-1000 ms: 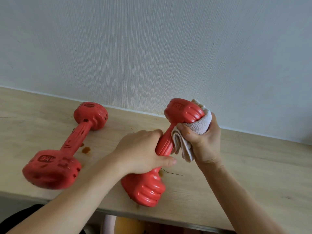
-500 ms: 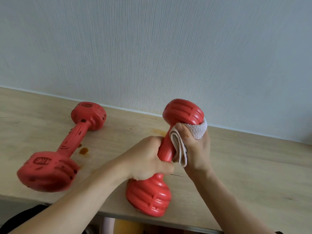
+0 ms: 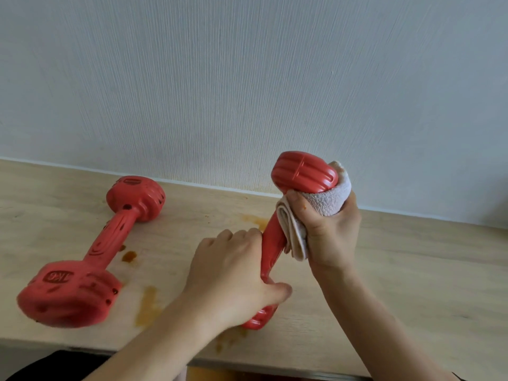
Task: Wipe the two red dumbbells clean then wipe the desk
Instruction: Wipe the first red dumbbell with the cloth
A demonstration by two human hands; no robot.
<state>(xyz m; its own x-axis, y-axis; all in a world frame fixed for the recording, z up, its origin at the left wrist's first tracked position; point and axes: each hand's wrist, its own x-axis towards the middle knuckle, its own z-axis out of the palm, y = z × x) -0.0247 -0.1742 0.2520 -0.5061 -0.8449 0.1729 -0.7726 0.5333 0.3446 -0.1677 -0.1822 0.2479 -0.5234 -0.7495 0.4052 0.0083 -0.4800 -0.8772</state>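
Desk (image 3: pixel 412 270) stained brown, textured wall (image 3: pixel 247 78) behind; left fingers (image 3: pixel 236 237) grip dumbbell (image 3: pixel 272 243), right fingers (image 3: pixel 299 204) cloth (image 3: pixel 327 200).

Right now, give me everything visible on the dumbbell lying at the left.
The left dumbbell is red, matte, plastic-looking, with two ribbed, lobed heads and a grooved handle. It lies flat on the wooden desk, running from near the front edge back toward the wall. The near head reads 1KG upside down. Dark spots speckle it. Neither hand touches it.
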